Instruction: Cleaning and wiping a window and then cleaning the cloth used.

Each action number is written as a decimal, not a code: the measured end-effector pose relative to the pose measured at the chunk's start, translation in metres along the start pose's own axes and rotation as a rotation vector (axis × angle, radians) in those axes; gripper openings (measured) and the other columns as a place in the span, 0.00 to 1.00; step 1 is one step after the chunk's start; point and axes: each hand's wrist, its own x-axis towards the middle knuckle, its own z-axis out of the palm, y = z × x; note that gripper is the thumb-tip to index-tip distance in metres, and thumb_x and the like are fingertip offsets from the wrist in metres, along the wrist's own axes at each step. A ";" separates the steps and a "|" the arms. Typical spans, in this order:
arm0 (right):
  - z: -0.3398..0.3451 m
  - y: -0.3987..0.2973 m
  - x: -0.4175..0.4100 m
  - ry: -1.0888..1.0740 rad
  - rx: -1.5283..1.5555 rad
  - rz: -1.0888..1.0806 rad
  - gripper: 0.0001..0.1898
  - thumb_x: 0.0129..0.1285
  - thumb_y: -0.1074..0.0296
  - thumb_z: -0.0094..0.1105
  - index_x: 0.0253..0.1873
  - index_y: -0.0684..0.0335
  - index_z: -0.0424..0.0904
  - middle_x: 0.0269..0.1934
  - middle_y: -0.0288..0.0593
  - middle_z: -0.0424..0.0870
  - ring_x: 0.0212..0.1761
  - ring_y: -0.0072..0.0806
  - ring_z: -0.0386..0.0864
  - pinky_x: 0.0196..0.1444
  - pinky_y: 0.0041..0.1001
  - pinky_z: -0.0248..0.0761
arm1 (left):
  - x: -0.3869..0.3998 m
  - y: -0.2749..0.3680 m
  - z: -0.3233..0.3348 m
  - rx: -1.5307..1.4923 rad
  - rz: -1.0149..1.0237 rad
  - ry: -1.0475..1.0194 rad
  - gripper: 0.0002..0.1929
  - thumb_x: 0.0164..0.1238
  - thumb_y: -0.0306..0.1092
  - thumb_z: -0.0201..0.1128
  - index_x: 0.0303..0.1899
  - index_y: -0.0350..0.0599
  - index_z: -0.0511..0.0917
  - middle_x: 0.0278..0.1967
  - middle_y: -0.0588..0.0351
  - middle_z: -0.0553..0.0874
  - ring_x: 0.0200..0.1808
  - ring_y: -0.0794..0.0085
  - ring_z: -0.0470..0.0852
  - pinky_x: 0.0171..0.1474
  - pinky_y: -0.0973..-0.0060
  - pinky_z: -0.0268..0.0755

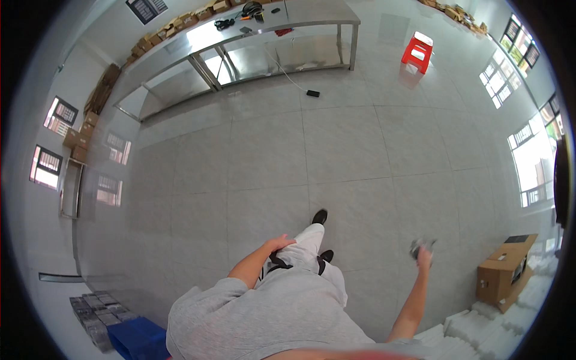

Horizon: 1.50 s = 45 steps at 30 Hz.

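My left hand [282,243] is by the front of my white trousers [309,238]; it appears to hold nothing, with the thumb apart from the fingers. Whether it touches the cloth is hard to tell. Out to the right, my right hand [424,257] grips a small grey and dark object [418,247], blurred and partly hidden by the fingers. That hand is above the tiled floor [346,148], to the left of an open cardboard box [497,274]. Below me are my two black shoes [320,217], one ahead of the other.
A steel table [315,13] stands ahead, with cables and small items on top. A black power strip [313,93] lies on the floor before it. The red stool [418,51] is farther right. White foam blocks [477,328] and a blue bin [137,337] flank me.
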 end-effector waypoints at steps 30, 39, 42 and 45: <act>-0.052 -0.390 0.239 -0.610 0.146 -0.027 0.19 0.69 0.52 0.50 0.27 0.59 0.73 0.20 0.43 0.69 0.22 0.34 0.72 0.19 0.38 0.63 | 0.299 0.450 -0.361 -0.297 -0.234 0.119 0.22 0.75 0.47 0.53 0.62 0.45 0.70 0.48 0.48 0.86 0.41 0.62 0.87 0.36 0.62 0.77; -0.112 -0.655 0.879 -0.381 0.842 0.029 0.23 0.79 0.49 0.43 0.29 0.54 0.73 0.20 0.32 0.70 0.20 0.21 0.68 0.24 0.27 0.62 | 0.370 0.720 -0.480 -0.344 -0.129 0.230 0.23 0.74 0.50 0.52 0.61 0.46 0.71 0.50 0.49 0.85 0.43 0.62 0.86 0.42 0.61 0.77; -0.288 -0.824 0.991 -0.089 0.970 -0.326 0.19 0.79 0.52 0.45 0.30 0.53 0.70 0.25 0.29 0.69 0.27 0.20 0.64 0.31 0.27 0.58 | 0.401 0.793 -0.531 -0.375 0.058 0.321 0.21 0.76 0.50 0.53 0.59 0.46 0.72 0.47 0.51 0.87 0.40 0.67 0.86 0.39 0.68 0.75; -0.415 -0.883 1.056 0.407 1.670 -0.194 0.15 0.78 0.55 0.46 0.36 0.57 0.70 0.30 0.34 0.71 0.28 0.24 0.67 0.33 0.28 0.63 | 0.439 0.866 -0.556 -0.415 0.155 0.302 0.21 0.76 0.49 0.52 0.60 0.47 0.72 0.46 0.52 0.87 0.39 0.68 0.86 0.37 0.70 0.75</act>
